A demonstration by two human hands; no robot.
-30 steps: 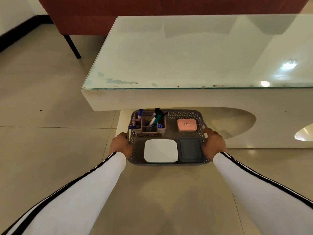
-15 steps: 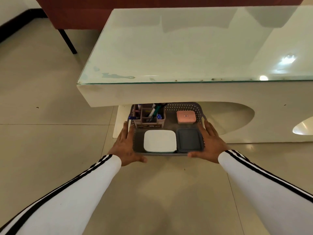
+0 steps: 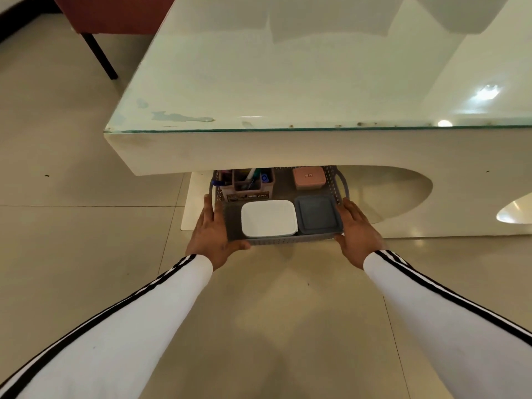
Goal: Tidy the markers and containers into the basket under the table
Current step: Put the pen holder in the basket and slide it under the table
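The grey perforated basket sits on the floor, its far half under the white table. Inside it lie a white lidded container, a dark blue-grey container, a small pink container and a brown holder with markers, whose tops the table edge hides. My left hand clasps the near left corner, fingers flat along the side and thumb on the front wall. My right hand holds the near right corner the same way.
The table has a glass top and a thick white body with curved cut-outs on the right. A red seat with a black leg stands at the back left. Beige floor tiles surround everything.
The basket has slid away from me, further under the table. My hands shifted from the basket's sides to its near corners, fingers now stretched flat.
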